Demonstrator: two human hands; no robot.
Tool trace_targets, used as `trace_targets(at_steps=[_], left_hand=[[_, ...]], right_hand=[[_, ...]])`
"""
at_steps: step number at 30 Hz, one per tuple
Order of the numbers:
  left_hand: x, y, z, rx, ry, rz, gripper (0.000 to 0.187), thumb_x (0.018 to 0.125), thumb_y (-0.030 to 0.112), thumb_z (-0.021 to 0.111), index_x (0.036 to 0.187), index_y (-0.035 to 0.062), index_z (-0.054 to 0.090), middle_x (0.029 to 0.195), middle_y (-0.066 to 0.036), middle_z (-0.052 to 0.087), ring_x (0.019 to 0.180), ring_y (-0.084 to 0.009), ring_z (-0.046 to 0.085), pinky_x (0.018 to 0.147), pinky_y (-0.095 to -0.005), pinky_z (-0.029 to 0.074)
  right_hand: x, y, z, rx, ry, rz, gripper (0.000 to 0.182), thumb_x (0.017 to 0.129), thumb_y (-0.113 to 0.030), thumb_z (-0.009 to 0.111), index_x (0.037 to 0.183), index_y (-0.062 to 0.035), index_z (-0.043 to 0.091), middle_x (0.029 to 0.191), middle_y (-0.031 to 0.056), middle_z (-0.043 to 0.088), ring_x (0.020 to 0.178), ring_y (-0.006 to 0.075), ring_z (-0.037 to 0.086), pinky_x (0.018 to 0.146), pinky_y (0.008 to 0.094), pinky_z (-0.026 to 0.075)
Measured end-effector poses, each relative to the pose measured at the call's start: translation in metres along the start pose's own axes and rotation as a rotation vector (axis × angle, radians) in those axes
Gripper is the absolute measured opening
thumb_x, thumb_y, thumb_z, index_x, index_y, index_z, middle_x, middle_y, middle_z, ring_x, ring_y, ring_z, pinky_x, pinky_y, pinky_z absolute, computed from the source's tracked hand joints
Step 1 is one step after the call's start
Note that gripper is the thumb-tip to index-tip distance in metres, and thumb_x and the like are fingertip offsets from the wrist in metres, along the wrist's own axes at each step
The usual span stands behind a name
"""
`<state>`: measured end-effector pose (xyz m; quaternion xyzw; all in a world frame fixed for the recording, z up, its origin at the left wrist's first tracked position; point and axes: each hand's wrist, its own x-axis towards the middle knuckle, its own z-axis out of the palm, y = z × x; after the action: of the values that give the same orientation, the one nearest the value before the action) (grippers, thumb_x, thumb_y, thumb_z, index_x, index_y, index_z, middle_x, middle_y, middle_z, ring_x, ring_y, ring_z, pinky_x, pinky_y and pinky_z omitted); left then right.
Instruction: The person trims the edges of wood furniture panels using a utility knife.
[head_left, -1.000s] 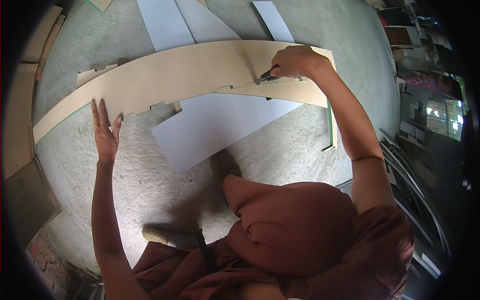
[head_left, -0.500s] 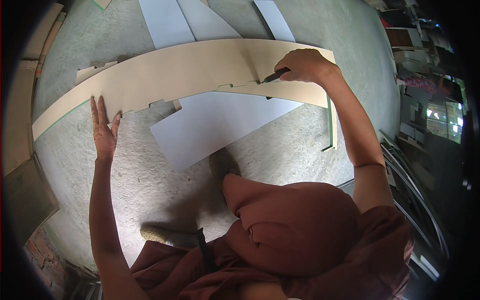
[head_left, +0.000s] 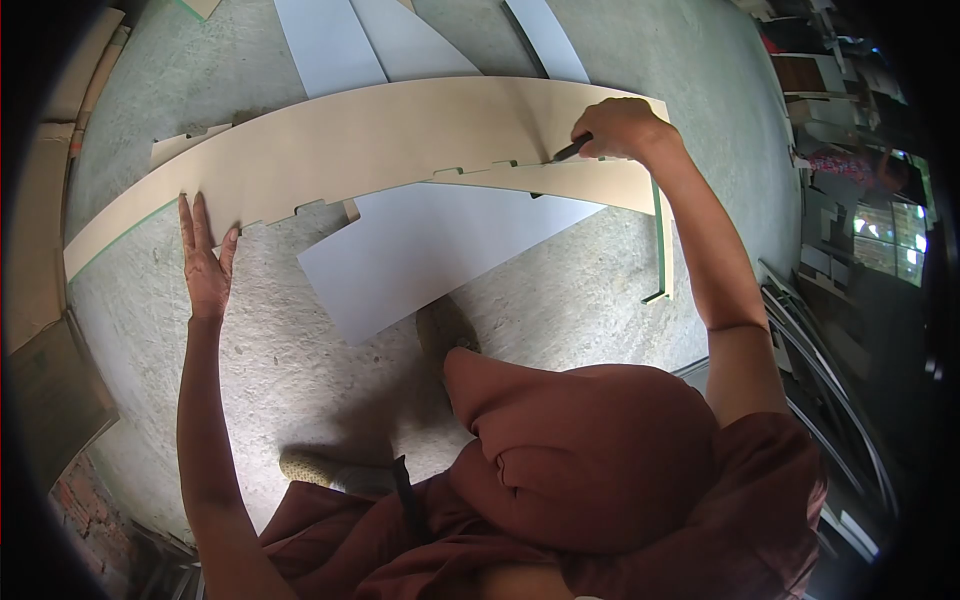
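A long beige panel (head_left: pixel 380 130) with green edges and stepped notches stretches across the view. In my right hand (head_left: pixel 622 128) is a black-handled utility knife (head_left: pixel 572 149), its tip on the panel at the right, by a notched cut line. Below that line, a narrow beige strip (head_left: pixel 600 183) lies at a slight angle to the panel, with a gap between them towards the left. My left hand (head_left: pixel 209 270) rests its spread fingertips on the panel's near edge at the left. The hand is open and grips nothing.
A white sheet (head_left: pixel 420 250) lies partly beneath the panel on the concrete floor (head_left: pixel 270 380). More white sheets (head_left: pixel 330 45) extend beyond it. At the right is a thin green-edged strip (head_left: pixel 661 245). Cardboard (head_left: pixel 40 220) stands at the left; long metal-looking lengths (head_left: pixel 830 370) lie at the far right.
My right hand has moved the knife to the right along the panel, and another notch shows behind its tip. My left hand stays in nearly the same place.
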<state>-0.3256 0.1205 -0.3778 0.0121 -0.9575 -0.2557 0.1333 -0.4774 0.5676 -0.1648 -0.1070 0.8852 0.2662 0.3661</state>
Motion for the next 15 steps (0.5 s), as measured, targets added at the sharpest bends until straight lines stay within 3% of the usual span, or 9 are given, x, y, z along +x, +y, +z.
trace_targets(at_steps=[5,7,8,9,12,15], left_hand=[[0.000,-0.003,0.002,-0.071,0.003,0.034,0.064,0.094,0.026,0.056,0.148,0.0106,0.026,0.155,-0.016,0.015,0.139,-0.0331,0.028,0.108,-0.0435,0.037],[0.001,-0.003,0.004,-0.200,0.023,0.007,0.071,0.086,0.013,0.067,0.146,0.0105,0.030,0.157,-0.013,0.012,0.138,-0.0304,0.031,0.107,-0.0386,0.039],[-0.002,-0.016,0.014,-0.386,-0.014,-0.119,0.072,0.085,0.014,0.068,0.147,0.0094,0.030,0.157,-0.013,0.011,0.139,-0.0304,0.028,0.108,-0.0389,0.037],[-0.001,-0.013,0.012,-0.111,0.023,-0.024,0.076,0.083,0.016,0.070,0.147,0.0082,0.029,0.157,-0.014,0.010,0.140,-0.0314,0.027,0.109,-0.0395,0.035],[0.002,-0.005,0.000,-0.043,-0.034,-0.064,0.084,0.082,0.032,0.070,0.148,0.0075,0.025,0.155,-0.018,0.013,0.137,-0.0361,0.031,0.107,-0.0403,0.038],[0.002,-0.006,0.000,-0.050,-0.003,-0.037,0.083,0.083,0.037,0.069,0.147,0.0067,0.026,0.154,-0.021,0.014,0.134,-0.0395,0.034,0.107,-0.0405,0.037]], right_hand=[[0.013,0.017,0.013,-0.004,-0.019,0.002,0.025,0.077,-0.032,0.065,0.098,-0.0205,0.072,0.088,0.0020,0.071,0.085,0.0212,0.067,0.072,0.0348,0.051],[0.028,0.022,0.021,-0.034,-0.077,0.058,0.025,0.077,-0.036,0.066,0.097,-0.0235,0.073,0.090,0.0019,0.071,0.087,0.0225,0.067,0.074,0.0363,0.051],[0.029,0.023,0.021,-0.068,-0.046,0.029,0.026,0.076,-0.038,0.066,0.097,-0.0244,0.073,0.090,0.0017,0.071,0.086,0.0219,0.067,0.075,0.0360,0.051],[0.031,0.025,0.024,-0.029,-0.013,0.022,0.027,0.077,-0.039,0.066,0.097,-0.0239,0.073,0.089,0.0009,0.071,0.085,0.0209,0.067,0.074,0.0353,0.051],[0.003,0.006,-0.010,0.200,-0.002,-0.072,0.029,0.076,-0.037,0.061,0.099,-0.0236,0.073,0.084,0.0010,0.071,0.085,0.0162,0.067,0.075,0.0336,0.051],[-0.002,-0.011,-0.024,0.288,0.106,-0.275,0.035,0.078,-0.038,0.062,0.106,-0.0190,0.070,0.095,0.0073,0.070,0.091,0.0229,0.065,0.078,0.0355,0.050]])
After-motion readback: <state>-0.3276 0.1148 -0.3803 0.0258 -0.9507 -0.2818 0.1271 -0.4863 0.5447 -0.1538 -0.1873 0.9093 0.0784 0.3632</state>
